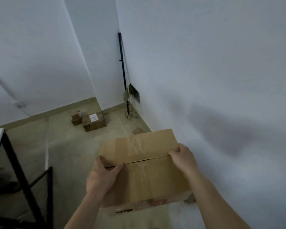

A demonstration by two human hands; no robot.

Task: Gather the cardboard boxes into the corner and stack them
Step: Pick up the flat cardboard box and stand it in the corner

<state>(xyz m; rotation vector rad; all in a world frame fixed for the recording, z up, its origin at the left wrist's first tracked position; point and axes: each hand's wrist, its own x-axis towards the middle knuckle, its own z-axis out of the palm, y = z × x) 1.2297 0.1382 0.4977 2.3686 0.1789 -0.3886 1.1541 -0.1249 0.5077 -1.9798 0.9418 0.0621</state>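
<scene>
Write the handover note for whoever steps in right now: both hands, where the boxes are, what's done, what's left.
Left hand: gripping the left edge of the large cardboard box, thumb on top at the flap seam.
Right hand: gripping the box's right edge at the same seam.
The large box is held up in front of the person, beside the right wall, flaps closed.
Near the corner, on the floor: a labelled box with a smaller box to its left. A flat cardboard scrap lies by the right wall.
Done: nothing stacked yet.
Left: carry the large box to the corner and stack the boxes.
</scene>
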